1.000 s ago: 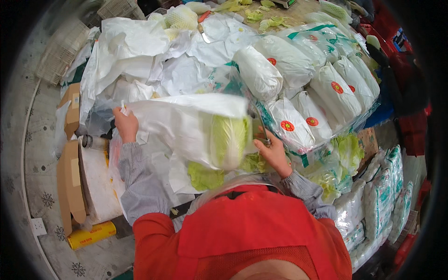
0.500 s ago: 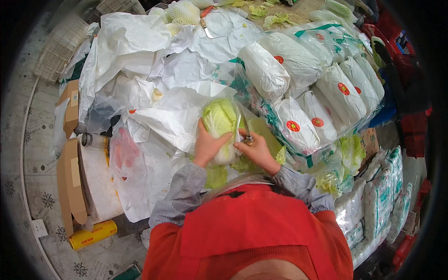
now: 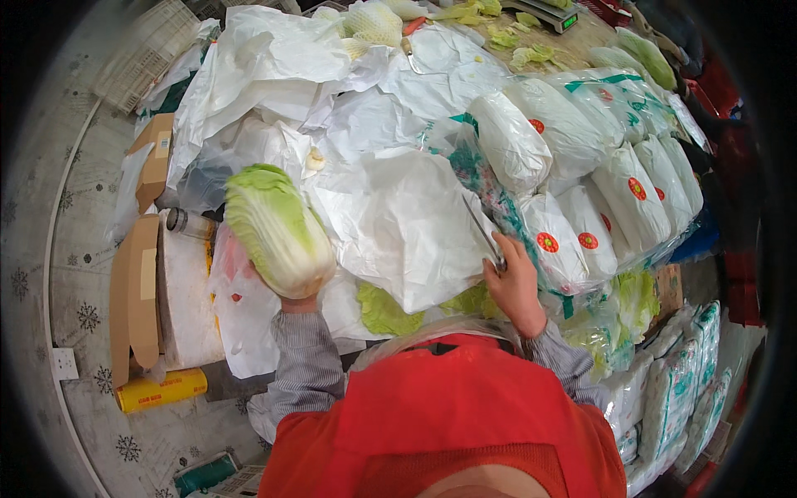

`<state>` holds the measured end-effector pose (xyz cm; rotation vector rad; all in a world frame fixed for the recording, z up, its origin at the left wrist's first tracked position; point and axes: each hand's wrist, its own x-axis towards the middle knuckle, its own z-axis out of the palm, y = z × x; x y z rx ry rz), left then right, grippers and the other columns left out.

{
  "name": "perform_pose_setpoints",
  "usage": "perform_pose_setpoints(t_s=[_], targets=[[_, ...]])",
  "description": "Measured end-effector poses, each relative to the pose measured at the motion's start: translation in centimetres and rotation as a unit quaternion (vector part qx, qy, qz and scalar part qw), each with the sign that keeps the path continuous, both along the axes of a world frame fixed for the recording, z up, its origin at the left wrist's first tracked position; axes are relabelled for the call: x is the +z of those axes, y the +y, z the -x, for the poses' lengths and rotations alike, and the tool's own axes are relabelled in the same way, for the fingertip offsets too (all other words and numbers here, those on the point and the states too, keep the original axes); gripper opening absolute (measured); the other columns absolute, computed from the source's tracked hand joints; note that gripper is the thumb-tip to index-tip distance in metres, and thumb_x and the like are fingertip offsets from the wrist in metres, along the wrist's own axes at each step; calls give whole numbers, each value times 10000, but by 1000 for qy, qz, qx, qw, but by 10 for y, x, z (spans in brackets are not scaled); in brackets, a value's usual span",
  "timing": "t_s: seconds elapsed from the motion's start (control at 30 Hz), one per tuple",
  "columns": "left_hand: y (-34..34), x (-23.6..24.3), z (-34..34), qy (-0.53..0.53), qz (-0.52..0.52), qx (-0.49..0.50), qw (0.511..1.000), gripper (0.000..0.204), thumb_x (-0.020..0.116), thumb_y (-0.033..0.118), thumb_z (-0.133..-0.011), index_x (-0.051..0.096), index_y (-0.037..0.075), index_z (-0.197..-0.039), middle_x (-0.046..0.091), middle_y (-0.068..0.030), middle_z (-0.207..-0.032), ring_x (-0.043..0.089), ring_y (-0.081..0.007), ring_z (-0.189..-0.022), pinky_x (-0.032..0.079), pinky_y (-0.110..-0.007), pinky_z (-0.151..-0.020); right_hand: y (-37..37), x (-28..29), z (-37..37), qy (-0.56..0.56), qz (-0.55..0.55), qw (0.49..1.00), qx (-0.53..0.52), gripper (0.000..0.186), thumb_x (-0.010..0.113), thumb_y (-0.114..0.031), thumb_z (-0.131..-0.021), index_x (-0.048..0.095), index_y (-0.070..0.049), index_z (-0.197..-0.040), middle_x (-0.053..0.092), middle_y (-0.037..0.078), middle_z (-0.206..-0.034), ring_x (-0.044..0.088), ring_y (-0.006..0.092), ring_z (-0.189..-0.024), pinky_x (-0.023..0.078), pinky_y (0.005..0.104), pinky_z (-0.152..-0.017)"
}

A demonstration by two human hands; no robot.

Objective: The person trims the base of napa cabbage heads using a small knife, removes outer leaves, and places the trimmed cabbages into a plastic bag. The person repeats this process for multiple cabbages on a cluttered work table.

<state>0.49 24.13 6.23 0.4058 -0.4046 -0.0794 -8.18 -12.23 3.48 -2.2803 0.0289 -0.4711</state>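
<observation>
A Chinese cabbage point(image 3: 278, 228), pale green with a white base, rests in my left hand point(image 3: 300, 305) at the left of the work surface. Most of that hand is hidden beneath the cabbage, with its heel and wrist showing below. My right hand point(image 3: 516, 282) grips a knife point(image 3: 479, 222), its thin blade pointing up and to the left. Between the two hands lies a crumpled white sheet point(image 3: 398, 220), and the blade is over its right edge. Loose green leaves point(image 3: 388, 310) poke out from under the sheet close to my apron.
White-wrapped bundles with red round stickers point(image 3: 548, 242) fill clear plastic on the right. At the back sit another knife point(image 3: 412, 55), leaf scraps and a scale point(image 3: 544, 12). Cardboard boxes point(image 3: 137, 290), a jar point(image 3: 191, 223) and a yellow roll point(image 3: 162, 390) are at left.
My left hand has carried the cabbage to the left, off the middle of the sheet. My right hand, with the knife, has moved right, away from the cabbage. The view has shifted slightly.
</observation>
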Motion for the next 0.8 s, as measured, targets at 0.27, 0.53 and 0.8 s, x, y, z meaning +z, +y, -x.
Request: perform_pose_setpoints(t_s=[0.27, 0.53, 0.8], targets=[[-52, 2, 17, 118, 124, -41, 984, 881, 522, 680, -930, 252, 161, -1589, 305, -101, -1618, 340, -325, -1462, 299, -523, -1200, 46, 80, -21, 242, -627, 675, 306, 851, 719, -129, -881, 243, -89, -1585, 561, 145, -1376, 642, 103, -702, 427, 232, -474], [-87, 12, 19, 171, -78, -438, 879, 919, 387, 758, -938, 277, 106, -1577, 414, -262, -1520, 539, -473, -1272, 443, -569, -1077, 30, 43, -49, -1, -313, 905, 289, 924, 911, -92, -698, 437, -32, -1488, 587, 120, -1348, 634, 130, -1005, 528, 276, -829], [-64, 33, -23, 104, -455, -186, 865, 981, 788, 445, -786, 315, 19, -1532, 544, -187, -1392, 572, -321, -1252, 486, -441, -1041, 6, -52, -46, 353, -317, 878, 70, 290, 674, -256, -943, 655, -12, -1099, 666, 18, -835, 585, 90, -703, 457, 236, -623]])
